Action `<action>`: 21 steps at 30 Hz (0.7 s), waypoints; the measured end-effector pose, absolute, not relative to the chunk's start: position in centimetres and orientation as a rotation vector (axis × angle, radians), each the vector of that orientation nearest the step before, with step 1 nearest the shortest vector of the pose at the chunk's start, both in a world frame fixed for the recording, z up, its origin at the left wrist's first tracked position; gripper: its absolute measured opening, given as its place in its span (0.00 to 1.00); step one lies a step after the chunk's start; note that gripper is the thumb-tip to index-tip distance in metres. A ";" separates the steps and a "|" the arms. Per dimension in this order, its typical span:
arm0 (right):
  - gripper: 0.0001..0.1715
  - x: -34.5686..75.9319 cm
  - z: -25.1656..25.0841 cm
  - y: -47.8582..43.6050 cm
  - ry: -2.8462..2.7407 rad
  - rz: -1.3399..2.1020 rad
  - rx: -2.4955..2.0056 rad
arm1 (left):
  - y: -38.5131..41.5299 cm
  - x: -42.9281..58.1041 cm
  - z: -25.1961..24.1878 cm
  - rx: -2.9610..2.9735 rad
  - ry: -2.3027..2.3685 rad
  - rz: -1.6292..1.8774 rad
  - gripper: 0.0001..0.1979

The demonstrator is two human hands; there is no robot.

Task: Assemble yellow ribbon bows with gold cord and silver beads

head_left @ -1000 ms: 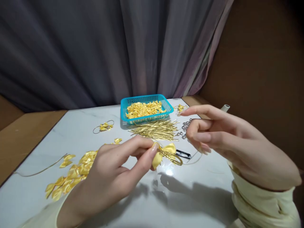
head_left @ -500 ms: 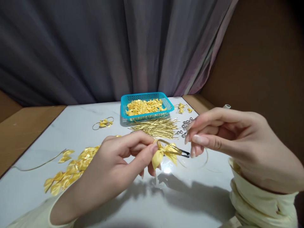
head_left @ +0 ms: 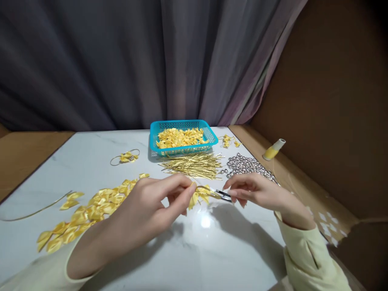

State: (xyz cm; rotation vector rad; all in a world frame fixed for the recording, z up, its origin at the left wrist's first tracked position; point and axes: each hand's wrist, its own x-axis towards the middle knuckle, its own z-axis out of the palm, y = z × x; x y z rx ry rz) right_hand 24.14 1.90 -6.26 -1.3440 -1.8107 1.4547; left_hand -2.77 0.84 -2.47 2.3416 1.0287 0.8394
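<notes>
My left hand [head_left: 165, 200] pinches a yellow satin ribbon bow [head_left: 202, 195] above the middle of the table, with a gold wire loop at the bow. Out of the bow's right side sticks a small black and silver metal piece [head_left: 223, 195] with two narrow prongs; its exact kind cannot be made out. At the right end of those prongs, the thumb and fingers of my right hand [head_left: 254, 190] are closed together on the piece. Part of the bow is hidden behind my left fingers.
A blue basket [head_left: 154, 139] holds yellow bows, with gold wire stems [head_left: 194, 165] before it. Silver beads [head_left: 247, 165] lie right, near a yellow-and-white tube [head_left: 274, 149]. Loose bows [head_left: 87, 210] spread left; a wire loop with a bow [head_left: 129, 157] lies beyond.
My right hand has come down and inward from beside the piece, onto its prongs. Both hands sit a little further left in view, and the beads and tube have come into sight.
</notes>
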 end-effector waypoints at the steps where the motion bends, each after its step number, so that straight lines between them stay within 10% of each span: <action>1: 0.19 23.7 -6.9 1.5 -1.753 1.442 -1.362 | 1.1 -2.9 -2.8 2.361 1.027 0.820 0.08; 8: 0.52 18.2 -10.7 -1.4 -1.090 2.226 -0.905 | 2.3 -2.9 -3.9 2.288 0.994 0.696 0.11; 16: 0.23 16.5 -9.8 -0.1 -0.386 2.191 -0.668 | 1.3 -3.2 -4.4 2.234 0.980 0.586 0.14; 21: 0.22 17.8 -9.2 1.3 -0.362 1.980 -0.713 | 1.0 -4.2 -4.9 2.244 1.007 0.581 0.14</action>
